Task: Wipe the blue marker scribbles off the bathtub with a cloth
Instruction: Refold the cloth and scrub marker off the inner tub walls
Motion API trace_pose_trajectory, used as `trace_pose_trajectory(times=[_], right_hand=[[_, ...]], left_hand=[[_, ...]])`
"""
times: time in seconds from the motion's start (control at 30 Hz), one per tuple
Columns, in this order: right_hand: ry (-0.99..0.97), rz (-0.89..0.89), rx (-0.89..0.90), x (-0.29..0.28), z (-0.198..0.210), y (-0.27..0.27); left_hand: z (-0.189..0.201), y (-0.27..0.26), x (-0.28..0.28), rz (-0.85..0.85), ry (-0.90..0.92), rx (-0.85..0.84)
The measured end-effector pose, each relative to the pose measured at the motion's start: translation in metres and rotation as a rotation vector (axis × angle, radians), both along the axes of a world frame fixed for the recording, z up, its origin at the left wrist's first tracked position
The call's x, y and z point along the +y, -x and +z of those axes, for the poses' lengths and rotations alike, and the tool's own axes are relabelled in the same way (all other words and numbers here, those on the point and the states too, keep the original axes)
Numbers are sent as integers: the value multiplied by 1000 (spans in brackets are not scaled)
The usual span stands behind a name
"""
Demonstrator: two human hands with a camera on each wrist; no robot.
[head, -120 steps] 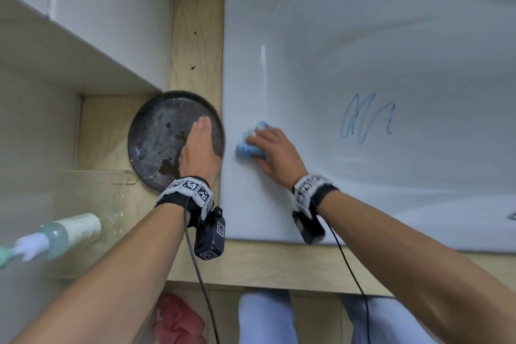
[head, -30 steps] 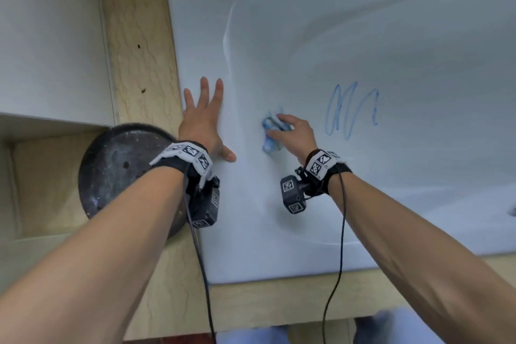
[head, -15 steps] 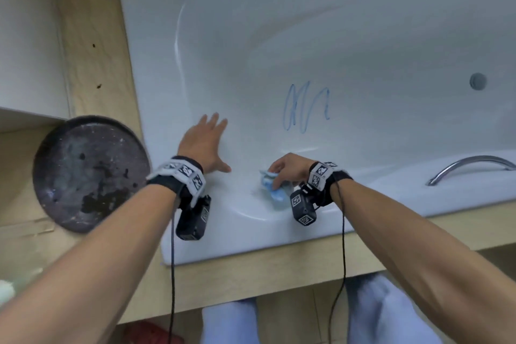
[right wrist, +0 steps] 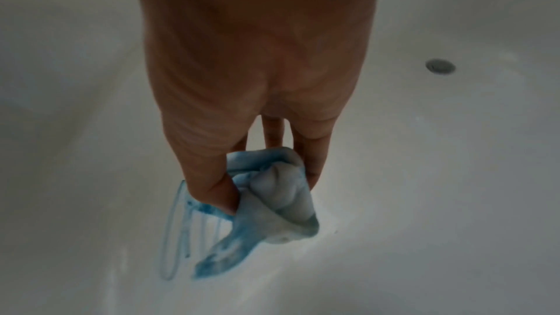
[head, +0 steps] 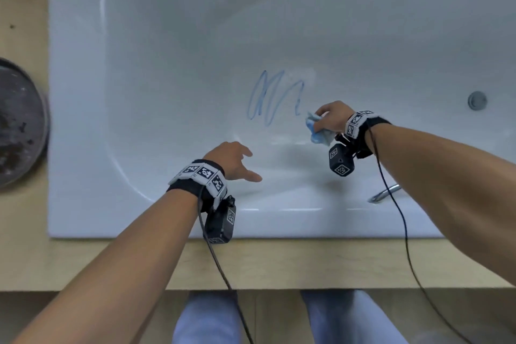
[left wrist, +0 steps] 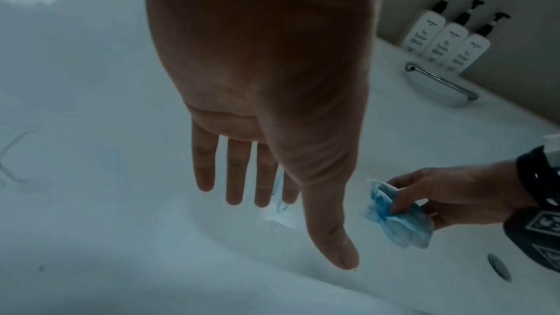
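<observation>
Blue marker scribbles point(head: 275, 97) run across the inner floor of the white bathtub point(head: 167, 36); in the right wrist view the scribbles point(right wrist: 179, 231) lie just left of the cloth. My right hand point(head: 326, 117) pinches a crumpled, blue-stained white cloth point(head: 319, 132) at the right end of the marks, the cloth point(right wrist: 272, 203) touching the tub surface. My left hand point(head: 234, 160) hangs with fingers point(left wrist: 235, 176) straight and spread inside the tub, below and left of the scribbles, holding nothing. The cloth point(left wrist: 394, 214) also shows in the left wrist view.
A dark round pan point(head: 19, 123) sits on the beige ledge at the left. A drain fitting point(head: 477, 100) is in the tub at the right, and a chrome grab handle point(head: 384, 194) on the near rim. Three pump bottles point(left wrist: 448, 40) stand at the far rim.
My right hand carried the cloth from the near tub wall up to the right end of the scribbles. My left hand left the rim and moved down into the tub.
</observation>
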State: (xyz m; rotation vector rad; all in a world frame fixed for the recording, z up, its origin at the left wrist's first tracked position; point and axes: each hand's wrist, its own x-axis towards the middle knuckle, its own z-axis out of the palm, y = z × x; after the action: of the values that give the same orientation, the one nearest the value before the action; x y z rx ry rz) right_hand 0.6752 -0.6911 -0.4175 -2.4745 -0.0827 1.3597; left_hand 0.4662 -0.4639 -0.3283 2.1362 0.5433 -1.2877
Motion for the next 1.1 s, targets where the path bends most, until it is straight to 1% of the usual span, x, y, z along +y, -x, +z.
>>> trace_pose_trajectory(times=[0.07,0.17,0.23,0.3,0.33,0.4,0.5,0.6,0.73,0.87,1.0,1.1], right_hand=[[30,87,-17,-10,-9,-5],[28,177,-10,-5,-22,1],[-2,188,-9,6,-31,6],[-28,177,-19,16,-43,8],[-35,171,-30,20,-51,8],[-34,173,-69,30,-66,3],[-23,156,-167,39,-89,-10],[0,129,-220,43,-108,-26],[20,97,-332,33,-139,-46],[-4,35,-444,26,-176,-57],[-31,27,-498,28,-205,-69],[-9,36,-544,27,-219,-82]], left_hand=[[-2,2,-15,-16,45,36],[-7,4,-25,-142,113,121],[-10,5,-26,-203,157,187],[-17,1,-23,-207,180,205],[-22,-2,-21,-191,171,199],[-39,-12,-11,-161,97,153],[-66,-26,7,-238,-77,99],[-90,-33,21,-316,-121,79],[-115,-44,26,-442,-34,117],[-129,-48,21,-548,61,119],[-147,-42,15,-577,128,92],[-163,-42,12,-580,145,102]])
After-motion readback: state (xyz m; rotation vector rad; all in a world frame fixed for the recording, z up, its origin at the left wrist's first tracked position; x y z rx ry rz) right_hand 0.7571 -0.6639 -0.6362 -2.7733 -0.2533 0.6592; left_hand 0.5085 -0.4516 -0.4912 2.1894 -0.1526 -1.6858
